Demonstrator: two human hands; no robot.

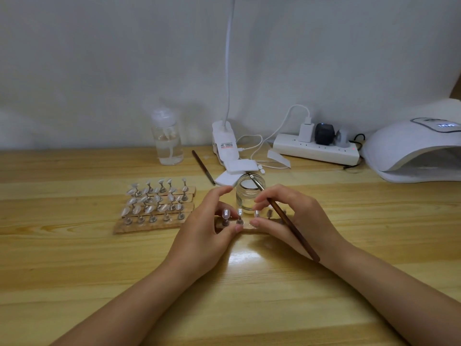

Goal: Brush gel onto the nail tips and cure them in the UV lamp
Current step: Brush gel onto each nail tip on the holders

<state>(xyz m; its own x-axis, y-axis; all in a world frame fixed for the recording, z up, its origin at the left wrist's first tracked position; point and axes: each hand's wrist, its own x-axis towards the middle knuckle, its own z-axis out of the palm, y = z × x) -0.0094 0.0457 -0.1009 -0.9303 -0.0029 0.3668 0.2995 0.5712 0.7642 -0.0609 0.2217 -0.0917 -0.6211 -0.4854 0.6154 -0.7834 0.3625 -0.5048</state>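
Note:
A narrow wooden strip (249, 229) with several clear nail tips (226, 214) on metal stands lies at the table's middle. My left hand (207, 228) holds its left end, thumb at the front edge. My right hand (291, 216) grips a brown-handled brush (294, 228) and also touches the strip's right part with thumb and fingers. The brush's metal end points up over a small glass jar (247, 198) just behind the strip. The white UV lamp (411, 151) sits at the far right, its display lit.
More wooden strips with several nail tips (154, 206) lie to the left. Behind are a clear pump bottle (167, 138), a second brush (203, 167), white pads (239, 168), a clip lamp base (224, 143) and a power strip (316, 148) with cables.

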